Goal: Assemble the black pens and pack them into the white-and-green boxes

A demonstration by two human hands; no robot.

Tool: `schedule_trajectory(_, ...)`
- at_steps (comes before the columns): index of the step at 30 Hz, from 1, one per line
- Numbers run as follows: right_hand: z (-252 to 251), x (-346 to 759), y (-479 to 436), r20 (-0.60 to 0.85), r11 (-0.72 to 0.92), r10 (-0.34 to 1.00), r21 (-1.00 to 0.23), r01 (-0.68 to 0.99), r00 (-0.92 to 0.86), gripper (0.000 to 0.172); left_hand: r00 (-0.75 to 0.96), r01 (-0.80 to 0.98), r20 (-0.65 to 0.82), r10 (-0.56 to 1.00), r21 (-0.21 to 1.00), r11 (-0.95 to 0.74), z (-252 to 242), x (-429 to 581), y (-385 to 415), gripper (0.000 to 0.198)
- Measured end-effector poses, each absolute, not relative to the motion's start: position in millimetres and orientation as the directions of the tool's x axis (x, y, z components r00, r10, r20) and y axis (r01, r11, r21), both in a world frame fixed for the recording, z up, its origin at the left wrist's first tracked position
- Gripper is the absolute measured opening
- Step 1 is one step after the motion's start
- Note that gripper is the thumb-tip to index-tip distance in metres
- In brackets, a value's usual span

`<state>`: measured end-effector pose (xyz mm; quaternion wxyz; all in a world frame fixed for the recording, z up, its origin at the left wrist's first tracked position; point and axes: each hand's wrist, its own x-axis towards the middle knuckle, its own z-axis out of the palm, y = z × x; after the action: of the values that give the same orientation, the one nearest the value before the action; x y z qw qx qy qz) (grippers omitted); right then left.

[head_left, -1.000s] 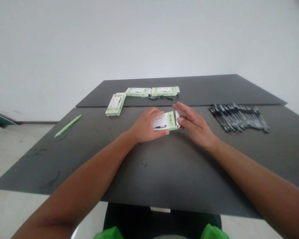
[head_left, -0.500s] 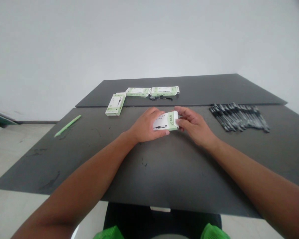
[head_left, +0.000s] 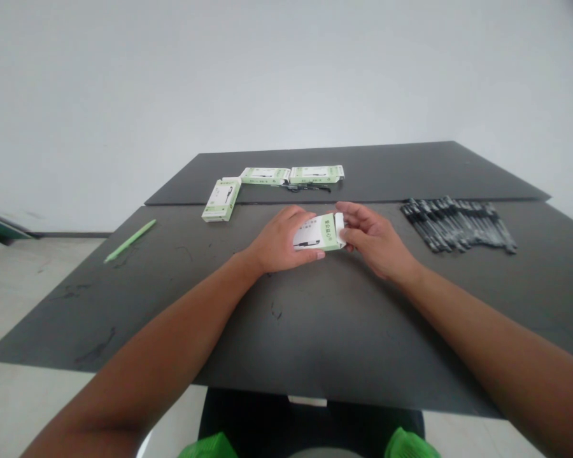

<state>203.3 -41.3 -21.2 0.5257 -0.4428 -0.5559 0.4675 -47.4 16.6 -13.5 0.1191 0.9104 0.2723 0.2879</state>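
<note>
A small white and green pen box (head_left: 318, 233), printed with a black pen, lies flat above the table in front of me. My left hand (head_left: 286, 240) is closed around its left part, thumb along the near side and fingers over the far side. At the box's right end, my right hand (head_left: 370, 236) pinches the white end flap (head_left: 340, 228) between thumb and fingers. That flap stands partly away from the box end. The inside of the box is hidden.
Several black pens (head_left: 458, 226) lie in a row on the right of the dark table (head_left: 315, 331). Three similar pen boxes (head_left: 222, 200) rest farther back, with a few loose black pens (head_left: 310, 187) by them. A green pen (head_left: 130, 241) lies at the left.
My right hand has shifted slightly to the right, and the end flap now leans farther out from the box. My left hand and the box body have stayed in place.
</note>
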Motion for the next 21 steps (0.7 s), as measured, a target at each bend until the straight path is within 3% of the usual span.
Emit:
schedule_trajectory(9, -18.2, 202.1, -42.1, 0.102, 0.101, 0.995, -0.994, -0.042, -0.019, 0.055, 0.69, 0.428, 0.445, 0.571, 0.385, -0.818, -12.7, -47.9, 16.4, 0.082)
schedule_trajectory(14, -22.7, 203.1, -41.9, 0.099, 0.099, 0.995, -0.995, 0.026, 0.011, 0.054, 0.689, 0.432, 0.446, 0.571, 0.38, -0.818, -13.5, -47.7, 16.6, 0.083)
schedule_trajectory(21, -26.0, 203.9, -41.4, 0.068, 0.067, 0.998, -0.997, -0.037, -0.017, 0.064, 0.69, 0.432, 0.446, 0.57, 0.379, -0.819, -13.8, -47.8, 16.9, 0.083)
